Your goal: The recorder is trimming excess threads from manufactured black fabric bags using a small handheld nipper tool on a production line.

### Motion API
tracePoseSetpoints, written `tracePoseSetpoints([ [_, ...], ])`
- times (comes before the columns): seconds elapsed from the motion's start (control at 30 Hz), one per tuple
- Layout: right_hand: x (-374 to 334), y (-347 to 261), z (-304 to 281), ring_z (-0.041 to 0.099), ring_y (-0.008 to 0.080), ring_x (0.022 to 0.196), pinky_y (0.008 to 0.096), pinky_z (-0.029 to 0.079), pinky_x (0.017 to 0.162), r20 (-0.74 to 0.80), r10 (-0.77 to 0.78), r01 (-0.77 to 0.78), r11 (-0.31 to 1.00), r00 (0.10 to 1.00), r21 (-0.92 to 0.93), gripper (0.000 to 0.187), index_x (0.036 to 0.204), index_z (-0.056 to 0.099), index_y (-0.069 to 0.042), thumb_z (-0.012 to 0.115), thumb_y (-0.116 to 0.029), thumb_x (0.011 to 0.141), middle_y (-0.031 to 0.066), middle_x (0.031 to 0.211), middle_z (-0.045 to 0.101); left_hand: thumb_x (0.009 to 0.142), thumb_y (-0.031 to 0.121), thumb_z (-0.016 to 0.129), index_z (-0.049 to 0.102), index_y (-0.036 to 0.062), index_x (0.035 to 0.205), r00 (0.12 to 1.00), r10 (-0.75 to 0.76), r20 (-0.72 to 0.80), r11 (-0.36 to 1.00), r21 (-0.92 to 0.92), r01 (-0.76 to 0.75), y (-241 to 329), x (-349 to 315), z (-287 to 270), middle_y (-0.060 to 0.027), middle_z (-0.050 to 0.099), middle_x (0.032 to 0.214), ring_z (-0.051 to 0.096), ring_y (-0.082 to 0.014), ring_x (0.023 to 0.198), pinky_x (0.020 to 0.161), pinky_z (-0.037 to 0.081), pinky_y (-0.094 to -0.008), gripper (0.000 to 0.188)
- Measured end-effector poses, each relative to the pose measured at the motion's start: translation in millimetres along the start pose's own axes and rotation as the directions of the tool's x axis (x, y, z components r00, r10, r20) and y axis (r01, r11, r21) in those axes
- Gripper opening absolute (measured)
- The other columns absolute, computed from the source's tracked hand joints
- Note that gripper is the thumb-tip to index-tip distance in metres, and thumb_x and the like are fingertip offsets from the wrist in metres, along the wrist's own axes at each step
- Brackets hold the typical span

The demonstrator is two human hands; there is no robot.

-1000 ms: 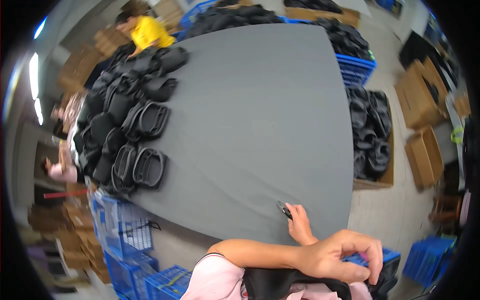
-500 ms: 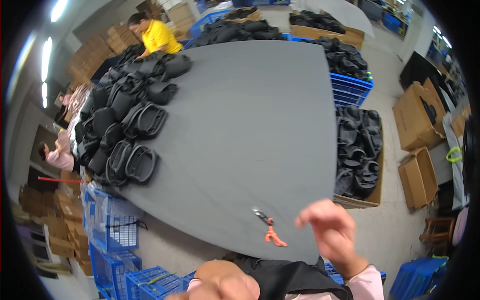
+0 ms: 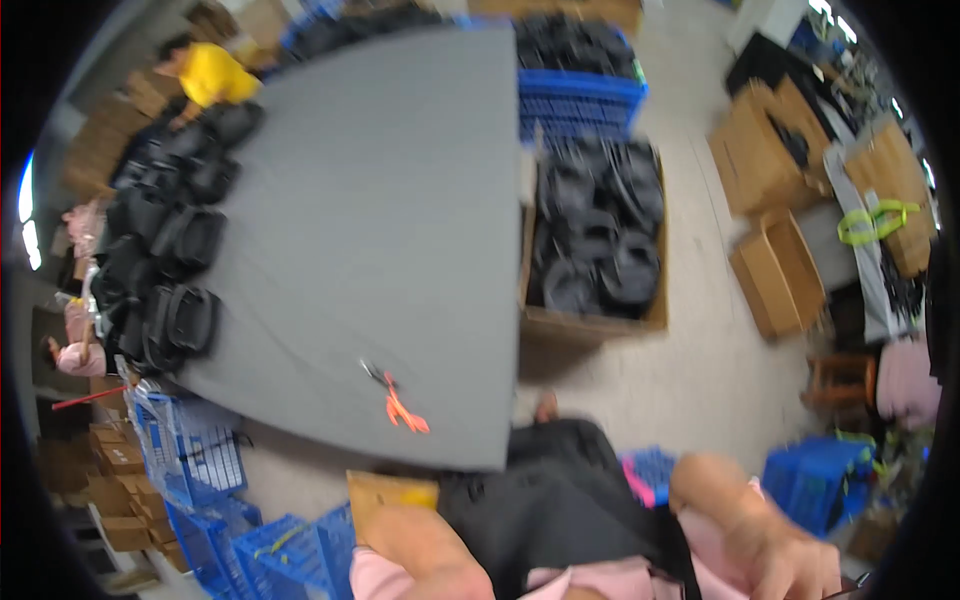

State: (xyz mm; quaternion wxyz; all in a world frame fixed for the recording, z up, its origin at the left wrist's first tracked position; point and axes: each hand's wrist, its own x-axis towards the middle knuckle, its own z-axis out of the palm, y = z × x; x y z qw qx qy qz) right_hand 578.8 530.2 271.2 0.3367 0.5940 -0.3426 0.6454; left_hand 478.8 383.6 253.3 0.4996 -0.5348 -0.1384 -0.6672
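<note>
My left hand (image 3: 445,570) is bent in toward my dark apron (image 3: 550,500) at the bottom; its fingers run out of the picture. A tan, box-like thing with a yellow strip (image 3: 385,490) shows just beyond that wrist; I cannot tell whether they touch. My right hand (image 3: 785,560) is low at the right, fingers pointing down, blurred and partly cut off by the edge. Something dark (image 3: 858,582) lies beside it, too little seen to name. On the grey table (image 3: 370,220) rests a cutting tool with orange handles (image 3: 402,410), apart from both hands.
Black moulded bags or cases (image 3: 185,240) are piled along the table's left side. A cardboard box of similar black pieces (image 3: 595,325) and a blue crate (image 3: 580,100) stand to its right. A person in yellow (image 3: 215,75) works at the far left. Blue crates (image 3: 295,550) stand lower left.
The view has swung right, so the table sits farther left. My right hand has left the table's corner and dropped to the lower right. The tan thing has come into view by my left wrist.
</note>
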Motion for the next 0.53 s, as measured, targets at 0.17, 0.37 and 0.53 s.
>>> tracePoseSetpoints([
  [0.17,-53.7,-57.5,-12.0,0.062,0.0295,0.075,0.0359,0.050,0.063,0.571,0.172,-0.454,0.798,0.803,0.397,0.022,0.097,0.062,-0.001,0.050,-0.017,0.089,0.0149,0.088,0.062,0.080,0.019,0.055,0.059,0.0078,0.089,0.932,-0.246,0.265,0.968,0.028,0.248,43.4,-35.5,-35.7,-0.0031,0.049,0.090,0.047,-0.0146,0.090,0.064,0.044,-0.0239,0.015],
  [0.37,-158.5,-49.2,-44.8,0.064,0.0299,0.064,0.0313,0.052,0.053,-0.437,0.589,-0.541,0.805,0.680,0.243,0.027,0.085,0.067,0.004,0.050,-0.017,0.088,0.0248,0.084,0.063,0.086,0.022,0.059,0.051,0.0048,0.092,0.202,-0.838,0.507,0.345,0.205,0.916,51.3,-105.6,-89.1,-0.0115,0.056,0.090,0.059,-0.0258,0.068,0.056,0.051,-0.0355,0.020],
  [0.53,-226.9,-67.1,-43.0,0.064,0.0307,0.075,0.0304,0.051,0.067,-0.896,0.332,-0.952,-0.017,-0.294,0.306,0.046,0.109,0.059,0.001,0.065,-0.032,0.077,0.0150,0.092,0.062,0.087,0.033,0.058,0.047,0.0107,0.102,-0.341,-0.908,0.242,-0.163,0.546,0.821,31.7,-143.8,-85.1,-0.0129,0.052,0.101,0.057,-0.0245,0.078,0.066,0.051,-0.0358,0.028],
])
